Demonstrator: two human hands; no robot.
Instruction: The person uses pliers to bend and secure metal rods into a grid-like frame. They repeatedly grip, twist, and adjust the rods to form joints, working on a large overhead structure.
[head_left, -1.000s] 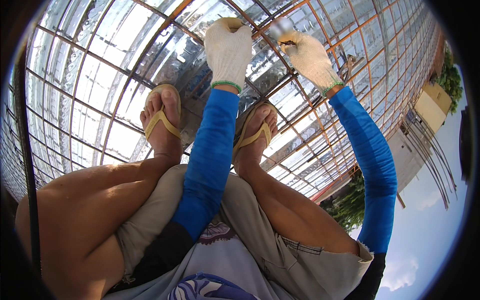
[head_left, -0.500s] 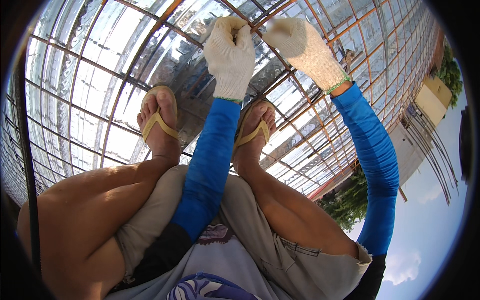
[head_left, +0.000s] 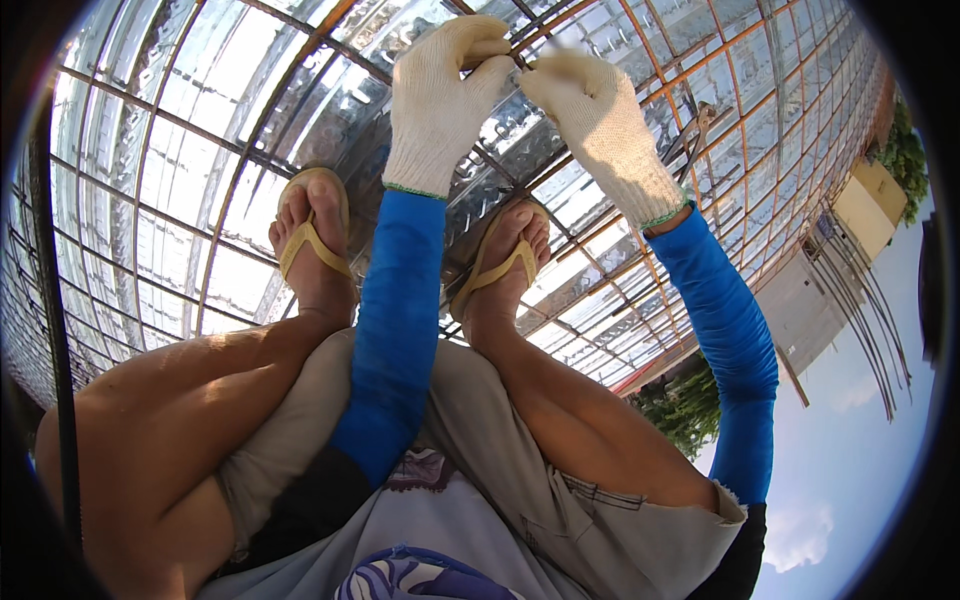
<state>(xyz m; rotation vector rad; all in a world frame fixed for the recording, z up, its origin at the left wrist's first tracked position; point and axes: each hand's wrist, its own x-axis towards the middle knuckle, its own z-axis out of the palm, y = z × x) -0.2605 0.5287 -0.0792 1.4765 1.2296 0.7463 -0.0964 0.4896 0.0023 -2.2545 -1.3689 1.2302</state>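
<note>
I squat on a grid of rusty steel bars [head_left: 200, 130] laid over shiny corrugated metal sheeting [head_left: 240, 60]. My left hand [head_left: 440, 100], in a white knit glove and blue sleeve, has its fingers pinched at a bar crossing [head_left: 515, 62] ahead of my feet. My right hand [head_left: 605, 125], gloved the same way, meets it at that crossing, its fingertips blurred and closed. Something thin and dark, seemingly a tie wire, sits between the two sets of fingertips. The wire itself is too small to see clearly.
My feet in yellow flip-flops [head_left: 310, 250] [head_left: 500, 265] stand on the bars. A dark hooked tool [head_left: 700, 135] lies on the grid right of my right hand. The deck edge drops off at the right, with trees [head_left: 690, 410], loose long bars [head_left: 850, 300] and a yellow building [head_left: 880, 200] below.
My right hand has swung left to meet my left hand at the crossing. Both hands have closed in on the same spot; my feet have not moved.
</note>
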